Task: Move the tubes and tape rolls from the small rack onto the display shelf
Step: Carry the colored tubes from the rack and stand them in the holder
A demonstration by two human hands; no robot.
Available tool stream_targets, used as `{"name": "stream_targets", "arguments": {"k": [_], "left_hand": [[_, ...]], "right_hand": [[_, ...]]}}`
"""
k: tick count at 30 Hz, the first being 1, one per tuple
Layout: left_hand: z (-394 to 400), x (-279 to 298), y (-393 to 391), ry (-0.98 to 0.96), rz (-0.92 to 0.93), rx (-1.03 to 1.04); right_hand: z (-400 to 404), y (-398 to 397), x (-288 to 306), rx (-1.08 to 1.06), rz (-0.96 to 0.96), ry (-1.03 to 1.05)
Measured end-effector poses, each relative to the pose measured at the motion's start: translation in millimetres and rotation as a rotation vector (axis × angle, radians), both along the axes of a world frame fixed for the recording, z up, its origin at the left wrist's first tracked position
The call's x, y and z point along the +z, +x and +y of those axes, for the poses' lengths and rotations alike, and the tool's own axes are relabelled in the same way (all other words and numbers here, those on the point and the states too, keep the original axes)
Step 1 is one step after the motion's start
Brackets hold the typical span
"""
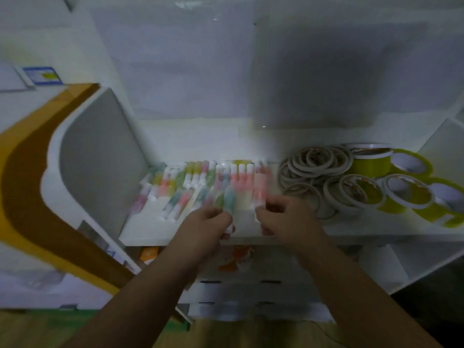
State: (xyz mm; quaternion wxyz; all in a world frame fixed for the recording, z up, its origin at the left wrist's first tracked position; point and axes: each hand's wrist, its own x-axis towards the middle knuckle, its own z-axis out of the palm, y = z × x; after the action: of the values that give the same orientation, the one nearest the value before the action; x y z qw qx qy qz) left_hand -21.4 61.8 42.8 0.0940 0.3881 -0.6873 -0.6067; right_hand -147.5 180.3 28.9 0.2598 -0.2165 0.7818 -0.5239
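Note:
Several pastel tubes (190, 182) with white caps lie in rows on the white display shelf (364, 229). My left hand (208, 222) grips a green tube (229, 203) near the shelf's front edge. A little to the right, my right hand (283, 214) pinches a pink tube (259, 197). Both tubes are blurred. To the right lies a heap of thin white tape rolls (313, 172), and wider yellow-green tape rolls (406, 194) lie beyond them. The small rack is not clearly in view.
A curved white and grey divider panel (98, 156) closes the shelf on the left, with a brown and yellow board (22, 187) beyond it. A lower shelf (251, 272) holds orange items. A white side wall (442, 144) stands at the right.

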Motion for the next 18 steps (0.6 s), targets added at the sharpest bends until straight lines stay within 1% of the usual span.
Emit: {"name": "stream_targets", "arguments": {"k": [2, 4, 6, 9, 12, 15, 18], "left_hand": [[-1.7, 8.1, 17.3, 0.041, 0.056, 0.027], [-7.2, 13.8, 39.0, 0.072, 0.108, 0.009], [-14.8, 15.5, 63.8, 0.052, 0.123, -0.046], [-33.0, 13.9, 111.0, -0.011, 0.126, -0.095], [-54.2, 13.4, 165.4, -0.071, 0.114, -0.152], [-81.1, 10.9, 224.3, -0.143, 0.110, -0.090], [-116.4, 8.5, 279.8, -0.199, 0.085, -0.006]], "right_hand": [[-5.6, 19.1, 2.7, 0.011, 0.003, -0.029], [-11.6, 39.5, 6.4, 0.041, 0.043, -0.031], [-18.4, 62.2, 11.4, 0.083, 0.060, -0.031], [-32.0, 104.3, 16.5, 0.171, 0.017, -0.065], [-53.0, 153.2, 19.8, 0.246, 0.099, -0.087], [-79.0, 206.3, 26.1, 0.294, 0.130, -0.088], [-111.4, 258.1, 27.7, 0.310, 0.202, -0.094]]}}
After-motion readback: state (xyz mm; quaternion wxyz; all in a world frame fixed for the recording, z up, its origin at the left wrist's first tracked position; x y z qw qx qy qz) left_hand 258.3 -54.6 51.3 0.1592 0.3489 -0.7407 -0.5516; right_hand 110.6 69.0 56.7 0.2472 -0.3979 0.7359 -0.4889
